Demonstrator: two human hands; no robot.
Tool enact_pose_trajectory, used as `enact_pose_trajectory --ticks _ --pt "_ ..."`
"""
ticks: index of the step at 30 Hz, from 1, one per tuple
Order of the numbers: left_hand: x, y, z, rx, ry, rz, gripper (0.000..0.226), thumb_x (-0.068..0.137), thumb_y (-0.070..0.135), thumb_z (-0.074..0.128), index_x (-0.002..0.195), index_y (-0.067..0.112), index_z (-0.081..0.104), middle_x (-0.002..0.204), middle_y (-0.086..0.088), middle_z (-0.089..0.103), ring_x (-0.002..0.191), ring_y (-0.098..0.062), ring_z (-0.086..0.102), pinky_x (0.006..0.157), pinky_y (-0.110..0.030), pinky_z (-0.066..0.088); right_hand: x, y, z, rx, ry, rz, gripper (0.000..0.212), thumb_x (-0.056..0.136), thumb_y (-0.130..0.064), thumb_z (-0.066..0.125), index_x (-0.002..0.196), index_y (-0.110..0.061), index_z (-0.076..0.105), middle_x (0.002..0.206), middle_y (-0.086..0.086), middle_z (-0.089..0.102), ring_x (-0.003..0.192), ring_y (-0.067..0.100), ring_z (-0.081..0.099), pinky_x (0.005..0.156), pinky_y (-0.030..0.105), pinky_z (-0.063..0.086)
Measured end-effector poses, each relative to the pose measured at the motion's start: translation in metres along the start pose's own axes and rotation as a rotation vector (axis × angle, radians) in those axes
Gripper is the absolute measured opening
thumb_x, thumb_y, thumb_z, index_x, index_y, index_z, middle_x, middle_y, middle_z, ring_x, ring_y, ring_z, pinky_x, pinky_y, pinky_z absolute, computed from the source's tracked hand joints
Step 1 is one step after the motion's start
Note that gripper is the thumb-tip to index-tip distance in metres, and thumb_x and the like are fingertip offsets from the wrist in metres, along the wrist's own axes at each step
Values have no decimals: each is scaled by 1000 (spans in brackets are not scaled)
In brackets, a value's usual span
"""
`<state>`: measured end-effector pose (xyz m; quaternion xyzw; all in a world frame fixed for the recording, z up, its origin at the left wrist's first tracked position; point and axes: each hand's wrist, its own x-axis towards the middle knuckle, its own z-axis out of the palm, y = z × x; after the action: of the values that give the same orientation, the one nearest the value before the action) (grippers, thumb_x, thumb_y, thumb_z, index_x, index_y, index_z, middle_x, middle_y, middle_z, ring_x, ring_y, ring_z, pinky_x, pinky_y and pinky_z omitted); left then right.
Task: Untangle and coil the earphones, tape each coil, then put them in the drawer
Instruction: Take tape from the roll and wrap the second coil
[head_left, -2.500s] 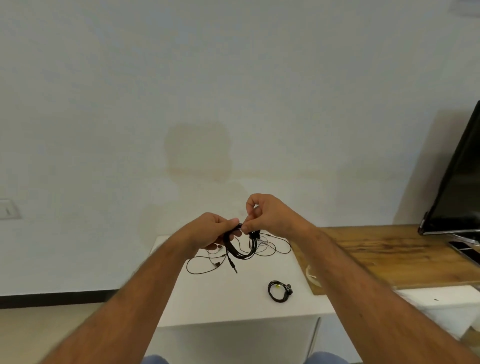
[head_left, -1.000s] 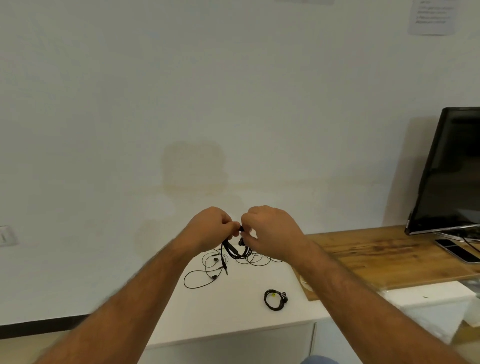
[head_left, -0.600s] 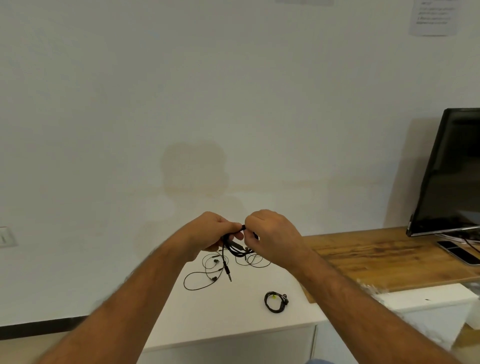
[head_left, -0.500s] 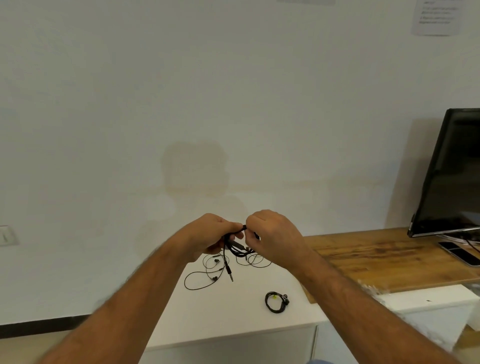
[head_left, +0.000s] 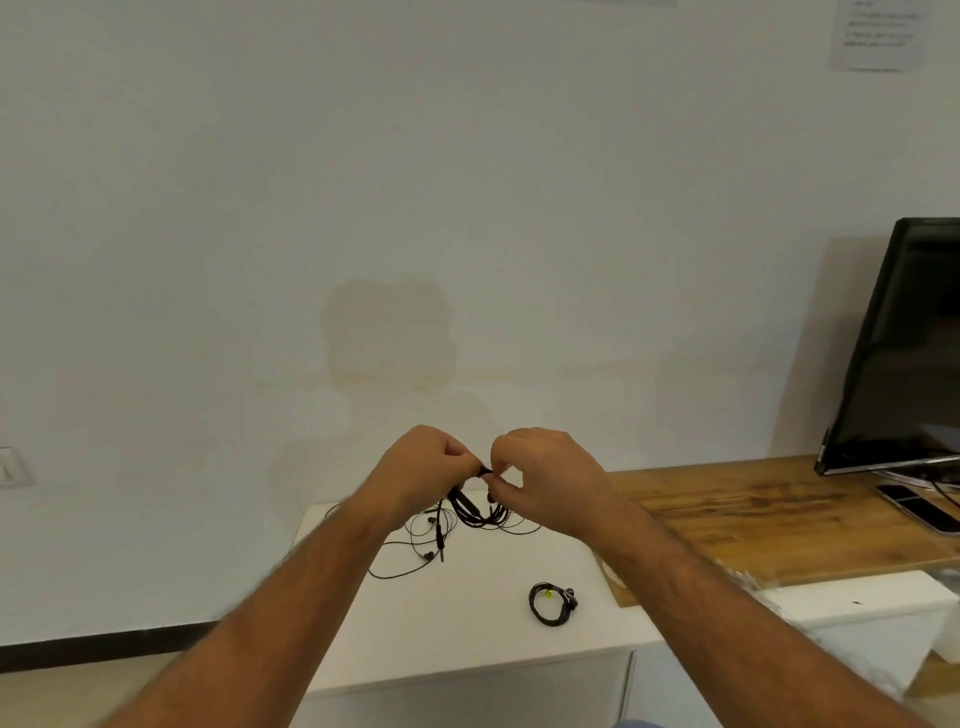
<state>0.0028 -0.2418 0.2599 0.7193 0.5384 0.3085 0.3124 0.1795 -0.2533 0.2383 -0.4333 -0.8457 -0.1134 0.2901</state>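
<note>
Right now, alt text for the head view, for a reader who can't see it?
Both hands, left hand and right hand, pinch a coil of black earphone cable above a white cabinet top. Loose thin black earphone wires trail beneath, and a small finished black earphone coil lies nearer the front edge.

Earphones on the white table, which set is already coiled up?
The small coiled set lying alone near the front edge; the others are a loose tangle or held in both hands.

Black earphones, seemingly yellow-taped coil
</note>
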Motion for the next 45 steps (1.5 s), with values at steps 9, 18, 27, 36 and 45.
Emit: enact_pose_trajectory --ticks 9,18,27,36,45 --pt "-3 -2 8 417 1 38 18 84 26 61 85 19 77 56 6 58 52 -11 45 49 -21 34 5 -3 -14 -10 -346 126 20 94 -23 51 102 -22 68 101 -7 69 91 16 62 78 35 51" --pt "-7 -5 15 585 -54 261 25 91 27 52 99 24 75 82 -1 73 72 -17 63 65 -29 47 13 -1 -20 43 -428 238 20 91 -15 56 95 -20 74 96 -7 74 88 11 65 79 30 52" --pt "-8 -9 14 612 -91 375 23 91 45 58 107 37 72 93 11 73 80 -7 62 69 -26 47 13 -2 -35 24 -461 175 18 87 -15 59 91 -18 76 88 -7 73 80 9 64 73 27 51" --pt "-7 -17 15 566 -64 421 24 96 40 52 110 36 71 96 10 72 79 -6 58 65 -18 41 15 -5 -39 -24 -464 97 16 88 -19 59 90 -24 75 86 -10 73 72 4 55 69 25 48" --pt "-7 -26 11 479 80 785 20 89 36 60 94 25 76 82 12 69 80 -9 56 70 -23 43 19 5 -47 381 -458 228 6 82 -14 74 86 -16 78 79 -4 74 71 4 65 73 24 55"
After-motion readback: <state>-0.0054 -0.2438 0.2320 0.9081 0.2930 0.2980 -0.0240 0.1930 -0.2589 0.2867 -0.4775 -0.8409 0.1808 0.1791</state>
